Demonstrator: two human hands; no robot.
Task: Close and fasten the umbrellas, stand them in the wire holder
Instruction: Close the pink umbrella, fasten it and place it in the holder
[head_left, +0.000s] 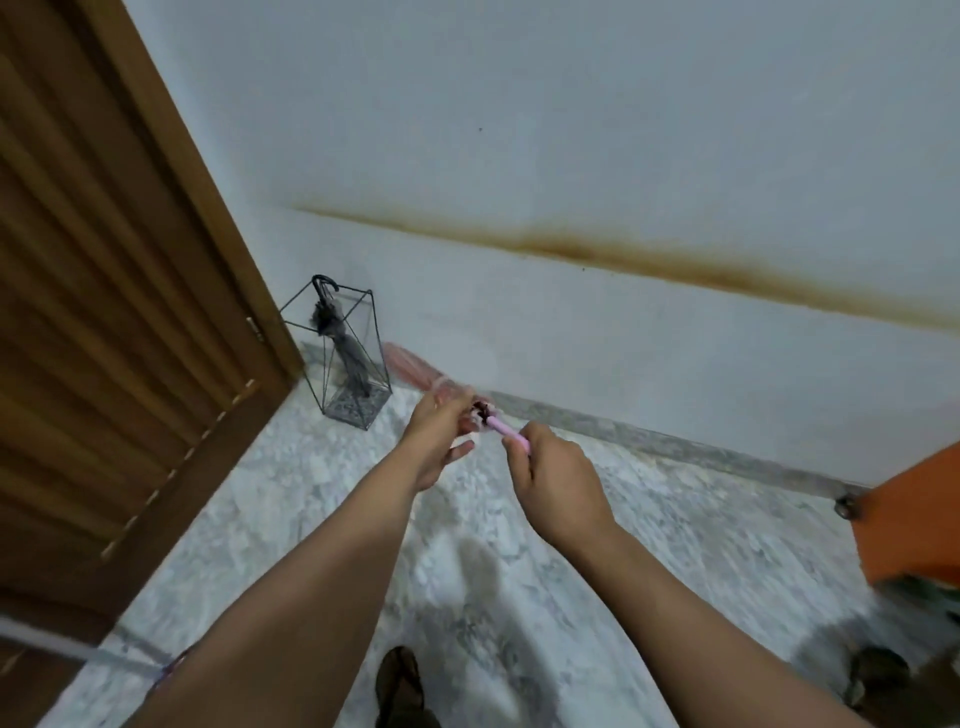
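Note:
A pink umbrella (410, 366) is held out in front of me, closed, its tip pointing toward the wall. My right hand (556, 480) grips its pink handle. My left hand (439, 434) is curled round the gathered canopy near the handle end. The black wire holder (363, 410) stands on the floor in the corner by the door. A closed dark grey umbrella (345, 345) stands upright inside it, hooked handle at the top.
A brown wooden door (104, 312) fills the left. The white wall (623, 156) with a brown stain runs behind. An orange object (914, 514) sits at the right edge. Sandals (402, 686) lie on the marble floor (311, 519) near me.

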